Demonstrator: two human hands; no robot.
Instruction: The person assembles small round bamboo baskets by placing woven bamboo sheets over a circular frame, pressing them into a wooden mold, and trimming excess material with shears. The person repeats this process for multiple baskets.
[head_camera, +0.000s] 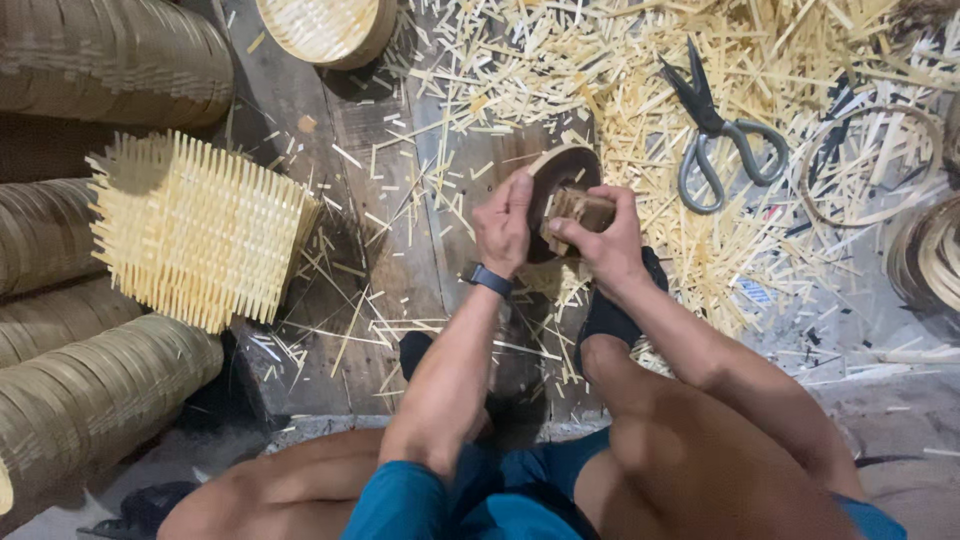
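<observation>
Both hands work close above the knees: the left hand (503, 225) pinches the rim of a dark round block (560, 185) standing on the plank floor (380, 200), while the right hand (605, 240) grips a small bundle of strips (582, 208) against it. Farther off lie grey scissors (715, 135) among bamboo offcuts (600, 60), with a woven mat (195, 230) to the left.

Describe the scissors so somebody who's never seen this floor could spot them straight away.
Start at the big spread of pale bamboo offcuts over the wooden floor, up and right of the person's right hand. The scissors lie on top of it, blades pointing up-left. They are the only dark metal thing among straw-coloured strips, with grey looped handles.
</observation>
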